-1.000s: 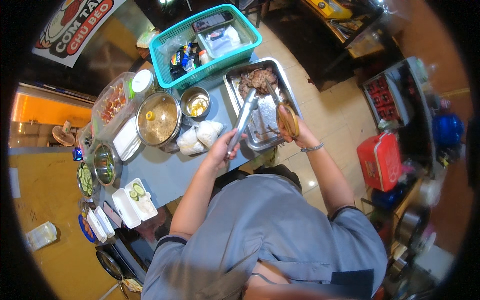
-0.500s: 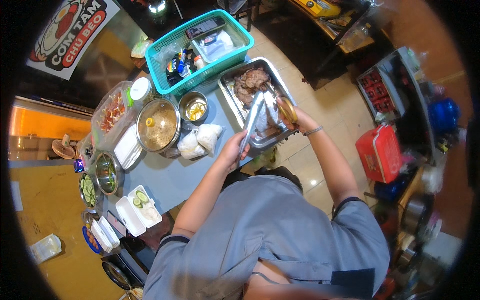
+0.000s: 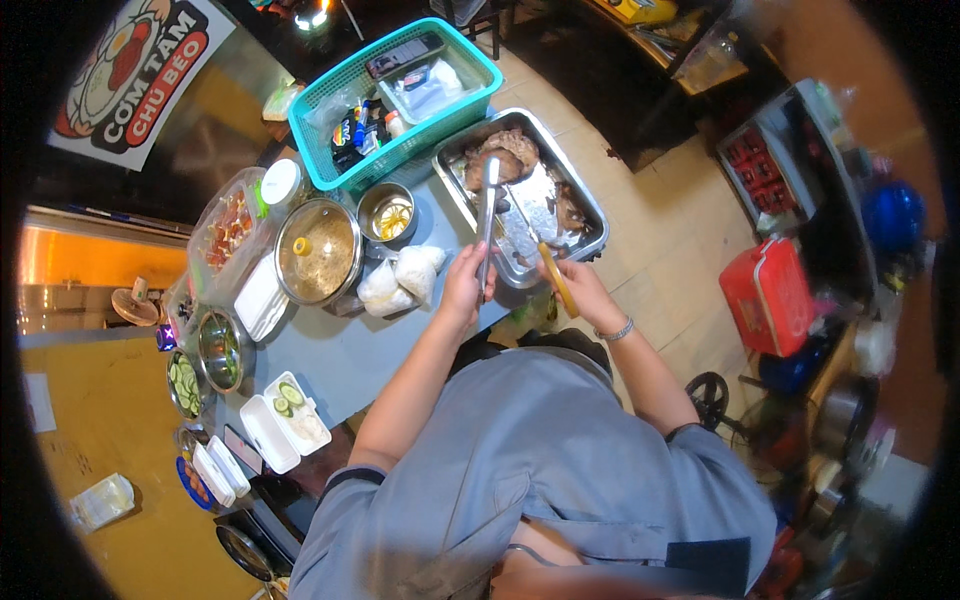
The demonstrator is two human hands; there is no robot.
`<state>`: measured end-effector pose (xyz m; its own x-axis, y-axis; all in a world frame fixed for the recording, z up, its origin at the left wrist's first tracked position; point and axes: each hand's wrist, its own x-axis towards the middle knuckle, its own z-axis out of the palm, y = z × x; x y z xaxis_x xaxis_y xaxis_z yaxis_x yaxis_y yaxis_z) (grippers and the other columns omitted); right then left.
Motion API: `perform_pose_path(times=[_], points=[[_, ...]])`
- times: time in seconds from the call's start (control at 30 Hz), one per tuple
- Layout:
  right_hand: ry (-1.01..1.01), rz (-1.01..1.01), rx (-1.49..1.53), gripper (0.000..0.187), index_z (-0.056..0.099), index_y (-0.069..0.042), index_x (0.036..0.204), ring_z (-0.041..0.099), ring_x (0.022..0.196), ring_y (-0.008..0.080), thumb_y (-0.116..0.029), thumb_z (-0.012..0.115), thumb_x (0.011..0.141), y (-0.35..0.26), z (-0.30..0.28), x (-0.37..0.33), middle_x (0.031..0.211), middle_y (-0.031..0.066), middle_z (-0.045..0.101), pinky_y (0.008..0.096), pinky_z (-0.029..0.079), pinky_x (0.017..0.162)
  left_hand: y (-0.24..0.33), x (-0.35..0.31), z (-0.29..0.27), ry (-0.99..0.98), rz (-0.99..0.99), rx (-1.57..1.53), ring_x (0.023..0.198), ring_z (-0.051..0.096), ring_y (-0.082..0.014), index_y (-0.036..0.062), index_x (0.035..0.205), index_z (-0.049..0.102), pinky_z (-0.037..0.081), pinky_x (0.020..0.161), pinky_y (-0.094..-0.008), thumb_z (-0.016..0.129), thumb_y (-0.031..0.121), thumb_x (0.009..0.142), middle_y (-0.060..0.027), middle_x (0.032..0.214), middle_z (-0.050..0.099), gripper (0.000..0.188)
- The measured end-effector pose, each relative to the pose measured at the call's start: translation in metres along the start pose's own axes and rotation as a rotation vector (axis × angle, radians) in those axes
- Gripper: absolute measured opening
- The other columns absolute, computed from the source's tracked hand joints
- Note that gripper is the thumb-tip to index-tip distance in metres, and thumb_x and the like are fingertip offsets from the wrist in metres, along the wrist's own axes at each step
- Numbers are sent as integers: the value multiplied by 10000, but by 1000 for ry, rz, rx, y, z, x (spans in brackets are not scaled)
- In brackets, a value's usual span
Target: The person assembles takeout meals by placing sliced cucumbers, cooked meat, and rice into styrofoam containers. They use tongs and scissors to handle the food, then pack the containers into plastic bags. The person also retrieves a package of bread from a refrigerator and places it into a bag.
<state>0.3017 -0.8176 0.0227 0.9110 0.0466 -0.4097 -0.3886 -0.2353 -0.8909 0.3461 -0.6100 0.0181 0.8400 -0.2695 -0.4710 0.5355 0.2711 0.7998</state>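
My left hand is closed around silver metal tongs. The tips of the tongs meet a slab of browned grilled meat at the far end of a deep steel tray. My right hand grips scissors with yellow handles, whose blades point into the tray, apart from the large slab. Smaller dark meat scraps lie along the tray's right side. Whether the tongs pinch the meat or only rest against it, I cannot tell.
Left of the tray stand a teal basket, a small steel pot, tied white bags and a glass-lidded pot. An open foam box with cucumber slices sits nearer. A red cooler is on the right.
The scissors have pulled back toward me, away from the large meat, and my right hand has come lower. The tongs have swung left and more upright, onto the meat slab.
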Motion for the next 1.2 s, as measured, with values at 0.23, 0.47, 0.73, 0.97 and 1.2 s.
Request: perform_pose_path(times=[0.23,0.47,0.73,0.97,1.2], points=[[-84,37,301,501,552,-60,997,416,549,61,-551,461,959,-1,10,-22,658,-48,418,210,364,508,19,-27,9,64,234,170,425,431,-72,59,1006,543,339,398,-199,504,321,988,-9,578,489,265],[-46,-9,482,425,536,-90,898,437,520,63,-509,500,959,-26,21,-13,643,-43,447,203,364,468,8,-48,17,6,227,197,422,425,-73,53,981,545,340,397,-205,507,324,987,-7,566,477,273],[20,20,449,528,493,-93,645,425,399,89,-543,562,914,-22,25,-29,528,-11,461,240,359,383,4,-61,0,-32,131,194,406,413,-76,54,1021,559,331,392,-209,517,331,979,-14,563,479,283],[-35,76,313,530,486,-89,666,458,405,85,-552,548,917,-11,9,-43,524,-18,451,224,383,388,34,-69,-42,-130,2,408,405,420,-79,47,1018,595,330,395,-220,534,332,968,-6,563,478,296],[-256,-13,276,447,506,-98,789,487,472,64,-520,542,932,16,-28,-51,598,-33,490,206,413,447,91,-70,-84,-357,-94,652,418,424,-55,27,996,606,333,393,-209,553,303,959,23,564,463,283]])
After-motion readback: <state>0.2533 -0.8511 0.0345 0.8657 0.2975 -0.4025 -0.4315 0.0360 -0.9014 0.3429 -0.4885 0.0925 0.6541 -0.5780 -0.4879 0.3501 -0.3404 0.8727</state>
